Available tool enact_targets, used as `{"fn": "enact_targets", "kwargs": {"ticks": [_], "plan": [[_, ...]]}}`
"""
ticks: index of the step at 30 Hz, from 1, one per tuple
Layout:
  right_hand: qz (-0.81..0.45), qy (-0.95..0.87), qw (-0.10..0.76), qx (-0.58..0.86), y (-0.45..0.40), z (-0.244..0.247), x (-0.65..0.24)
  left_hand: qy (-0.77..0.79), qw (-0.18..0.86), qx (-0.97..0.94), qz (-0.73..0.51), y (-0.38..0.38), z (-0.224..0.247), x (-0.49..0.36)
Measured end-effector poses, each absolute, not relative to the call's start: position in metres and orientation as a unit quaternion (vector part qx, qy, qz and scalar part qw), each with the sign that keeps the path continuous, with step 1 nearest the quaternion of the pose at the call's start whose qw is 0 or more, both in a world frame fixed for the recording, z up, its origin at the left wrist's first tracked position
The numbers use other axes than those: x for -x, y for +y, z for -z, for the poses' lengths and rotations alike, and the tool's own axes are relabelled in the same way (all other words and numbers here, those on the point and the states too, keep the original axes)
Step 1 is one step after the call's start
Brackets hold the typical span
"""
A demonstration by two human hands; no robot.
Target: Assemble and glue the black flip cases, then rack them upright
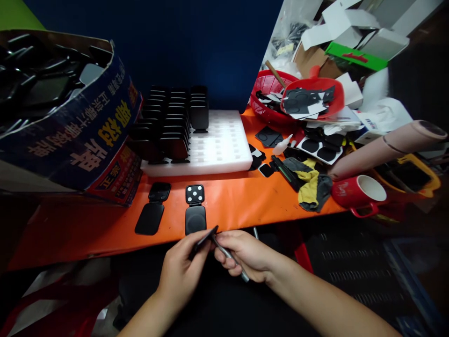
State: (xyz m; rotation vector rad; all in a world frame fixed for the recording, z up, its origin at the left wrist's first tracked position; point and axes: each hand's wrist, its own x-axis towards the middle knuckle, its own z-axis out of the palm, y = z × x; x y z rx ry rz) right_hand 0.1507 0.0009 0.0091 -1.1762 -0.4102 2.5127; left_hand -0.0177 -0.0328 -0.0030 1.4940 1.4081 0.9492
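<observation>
My left hand [182, 262] pinches a small flat black plate [206, 238], seen nearly edge-on, just in front of the table's edge. In my right hand [242, 252] is a thin metal rod-like tool [228, 254], its tip against or very close to the plate. Beyond my hands lie two black folding pads on the orange table. The nearer one [195, 219] has a square top part with white dots [194, 194]; the other [150, 217], to its left, has a plain glossy top part. What the tool's tip touches is too small to make out.
A white foam tray [224, 164] bears rows of upright black pads [175, 135]. At left stands a blue carton [87, 121] full of black pieces. On the right are a red basket [259, 89], a red mug [358, 194], a pink cylinder [382, 150] and a yellow-grey glove [310, 182].
</observation>
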Motion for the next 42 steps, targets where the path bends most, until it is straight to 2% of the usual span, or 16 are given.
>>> {"fn": "enact_targets", "kwargs": {"ticks": [6,12,15,18,20,23,26,29,32,36,39,42], "plan": [[-0.927,0.001,0.148,0.344,-0.001,-0.001,-0.161,0.473,0.396,-0.692,-0.375,-0.038,0.003,0.016],[-0.898,0.037,0.209,0.386,-0.003,-0.005,-0.156,0.463,0.418,-0.68,-0.385,-0.034,0.003,0.011],[-0.873,-0.084,0.246,0.412,-0.002,-0.002,-0.159,0.518,0.459,-0.599,-0.403,-0.019,0.006,0.006],[-0.729,-0.35,0.313,0.499,0.0,0.005,-0.164,0.558,0.538,-0.453,-0.44,0.006,0.012,-0.002],[-0.612,-0.495,0.304,0.537,0.004,0.011,-0.166,0.54,0.591,-0.404,-0.443,0.022,0.017,-0.008],[-0.525,-0.594,0.243,0.559,0.02,0.018,-0.17,0.523,0.611,-0.395,-0.443,0.036,0.024,-0.007],[-0.45,-0.638,0.19,0.595,0.046,0.026,-0.173,0.574,0.529,-0.433,-0.45,0.037,0.027,0.019],[-0.385,-0.679,0.129,0.612,0.07,0.035,-0.175,0.689,0.27,-0.57,-0.357,0.033,0.03,0.064],[-0.364,-0.702,0.109,0.603,0.081,0.037,-0.172,0.736,0.13,-0.624,-0.227,0.029,0.035,0.103],[-0.293,-0.736,0.054,0.608,0.081,0.033,-0.165,0.763,0.092,-0.631,-0.108,0.026,0.039,0.119],[-0.256,-0.741,0.014,0.621,0.078,0.031,-0.16,0.772,0.077,-0.628,-0.064,0.029,0.037,0.115],[-0.254,-0.737,0.011,0.626,0.077,0.032,-0.158,0.784,0.098,-0.61,-0.049,0.036,0.036,0.118]]}}
